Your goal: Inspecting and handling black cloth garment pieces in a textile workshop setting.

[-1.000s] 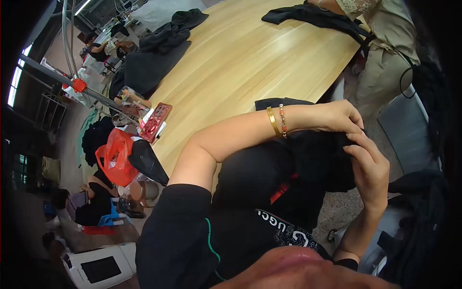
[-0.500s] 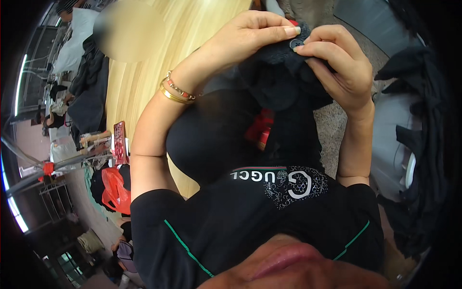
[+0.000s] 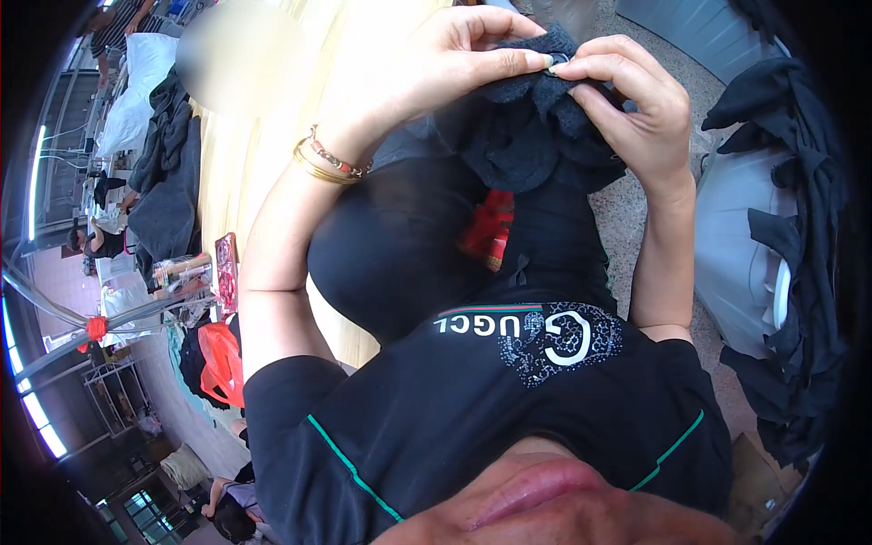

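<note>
The left hand (image 3: 436,64) and right hand (image 3: 636,100) now pinch the dark garment (image 3: 527,136) closer together, perhaps around a button.

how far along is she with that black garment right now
Done: nothing on the garment itself reads as finished. In hand: both hands pinch one spot on the dark fuzzy garment, left hand and right hand meeting at a small metal ring. Left: black garments draped over the white bin and more dark cloth on the wooden table.
</note>
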### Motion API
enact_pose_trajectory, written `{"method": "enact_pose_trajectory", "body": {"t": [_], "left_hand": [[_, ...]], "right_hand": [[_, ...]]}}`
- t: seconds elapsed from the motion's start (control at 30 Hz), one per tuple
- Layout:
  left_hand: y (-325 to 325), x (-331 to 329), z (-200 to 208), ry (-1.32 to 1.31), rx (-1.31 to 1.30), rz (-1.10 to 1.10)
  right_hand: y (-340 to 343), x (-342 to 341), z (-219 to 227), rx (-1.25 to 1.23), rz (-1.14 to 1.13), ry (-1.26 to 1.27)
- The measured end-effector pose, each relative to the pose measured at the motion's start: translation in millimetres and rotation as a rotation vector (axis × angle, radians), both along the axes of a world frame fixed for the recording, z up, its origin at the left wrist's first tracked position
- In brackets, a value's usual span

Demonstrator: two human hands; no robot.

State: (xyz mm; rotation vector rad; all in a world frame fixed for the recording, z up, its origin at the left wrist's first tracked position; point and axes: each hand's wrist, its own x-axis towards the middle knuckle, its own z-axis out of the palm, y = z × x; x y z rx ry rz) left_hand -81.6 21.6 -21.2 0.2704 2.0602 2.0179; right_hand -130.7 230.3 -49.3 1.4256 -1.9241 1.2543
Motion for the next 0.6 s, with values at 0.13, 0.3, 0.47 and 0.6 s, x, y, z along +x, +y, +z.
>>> {"method": "enact_pose_trajectory", "body": {"t": [0.13, 0.3, 0.47, 0.6], "left_hand": [[-2.6, 1.9, 7.0, -0.088, 0.017, 0.022], [-0.7, 0.4, 8.0, -0.01, -0.22, 0.061], [1.5, 2.2, 1.8, 0.144, -0.223, 0.093], [1.2, 4.5, 7.4, 0.243, -0.397, 0.075]], "right_hand": [[-3.3, -0.8, -9.1, -0.08, -0.026, -0.111], [-6.9, -5.2, -14.8, -0.077, -0.009, -0.139], [-1.0, -12.1, -14.1, -0.029, 0.095, -0.209], [3.1, -6.3, 7.4, 0.076, 0.09, -0.487]]}}
